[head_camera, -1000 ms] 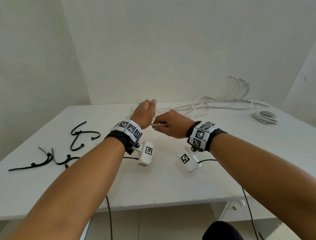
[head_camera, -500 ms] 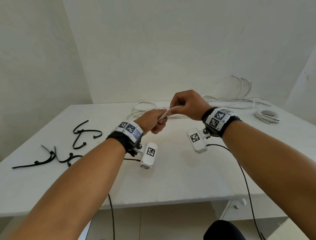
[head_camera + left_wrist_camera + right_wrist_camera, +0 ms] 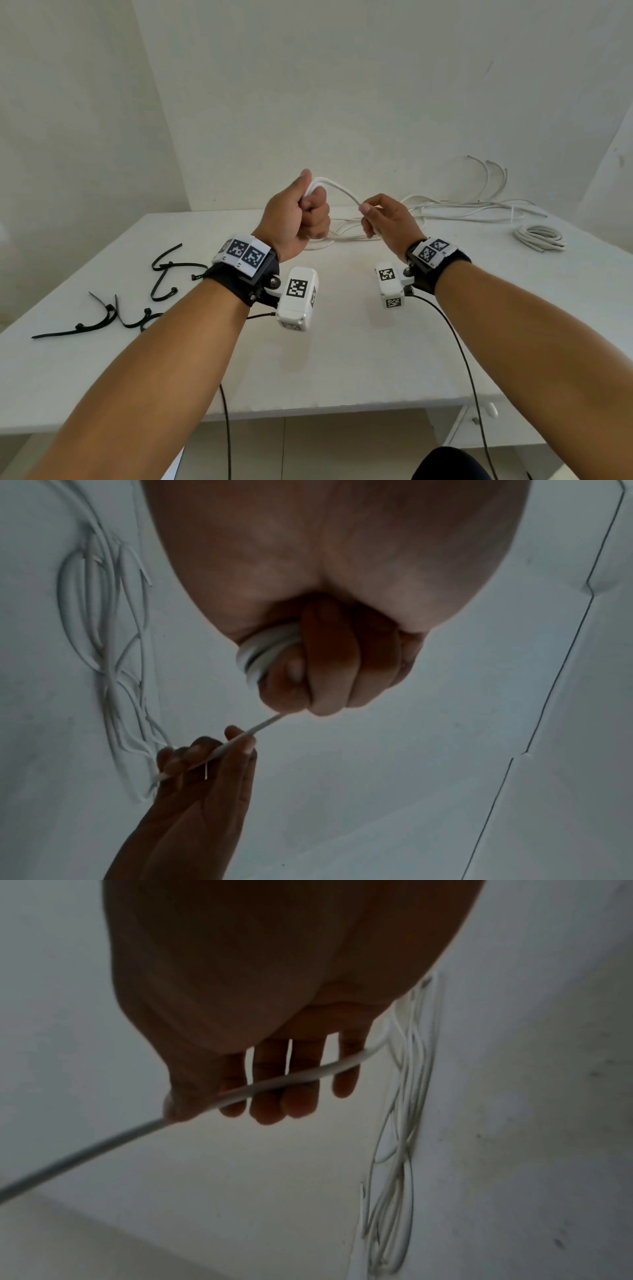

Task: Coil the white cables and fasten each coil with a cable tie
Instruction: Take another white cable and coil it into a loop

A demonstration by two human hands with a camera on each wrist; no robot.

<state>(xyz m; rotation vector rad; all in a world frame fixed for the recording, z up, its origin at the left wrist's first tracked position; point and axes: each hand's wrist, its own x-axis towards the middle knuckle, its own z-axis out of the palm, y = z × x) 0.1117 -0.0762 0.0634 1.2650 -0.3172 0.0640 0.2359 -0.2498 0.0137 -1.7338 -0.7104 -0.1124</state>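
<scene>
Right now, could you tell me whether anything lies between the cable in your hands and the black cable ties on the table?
Nothing visible does: the white cable is held above bare table, and the cable ties lie at the left.

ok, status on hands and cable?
Left hand grips small coil. Right hand pinches cable, feeding. Loose cables behind; nothing blocking.

cable ties (image 3: 113, 301) left, finished coil (image 3: 539, 236) right
</scene>
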